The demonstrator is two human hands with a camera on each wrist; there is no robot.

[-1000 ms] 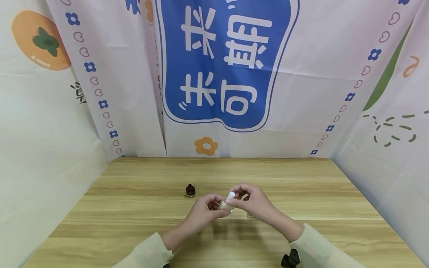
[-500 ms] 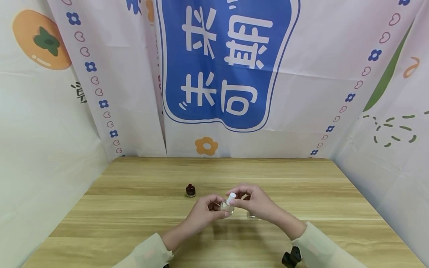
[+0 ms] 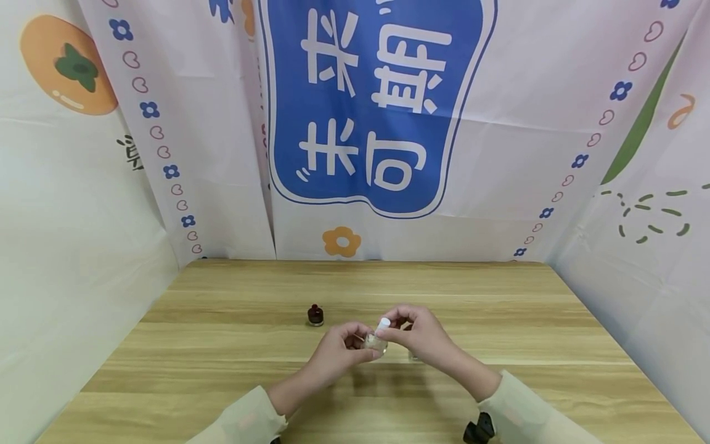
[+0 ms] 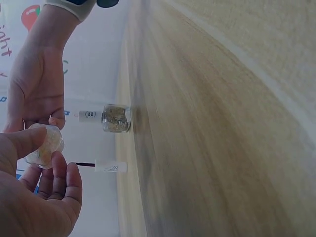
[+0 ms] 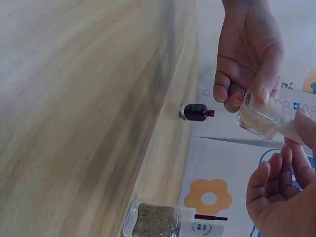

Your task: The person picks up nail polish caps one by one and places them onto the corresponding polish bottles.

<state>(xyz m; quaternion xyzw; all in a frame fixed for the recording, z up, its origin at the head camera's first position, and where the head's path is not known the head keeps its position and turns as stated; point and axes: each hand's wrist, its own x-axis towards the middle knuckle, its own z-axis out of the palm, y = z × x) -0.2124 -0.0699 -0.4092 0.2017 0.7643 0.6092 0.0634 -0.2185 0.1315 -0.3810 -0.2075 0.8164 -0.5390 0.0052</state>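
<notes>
Small dark red glass nail polish bottle (image 3: 315, 315) with dark cap stood upright on the light wooden worktop (image 3: 222, 370), left of both hands and apart from them. Left hand (image 3: 335, 353) held a small clear round glass bottle of pale glittery polish (image 3: 375, 342) above the worktop near its middle, thumb and fingers curled round the glass, bottle tilted. Right hand (image 3: 420, 334) pinched that bottle's white cap (image 3: 383, 323) between thumb and fingertips; cap sat at the bottle neck, hands close together. Behind the right hand a second clear glass bottle of gold glitter polish (image 4: 116, 118) with white cap stood on the worktop, mostly hidden in head view. Beside it lay a loose white cap with thin brush (image 4: 109, 167). Cream sleeves (image 3: 244, 422) covered both forearms.
</notes>
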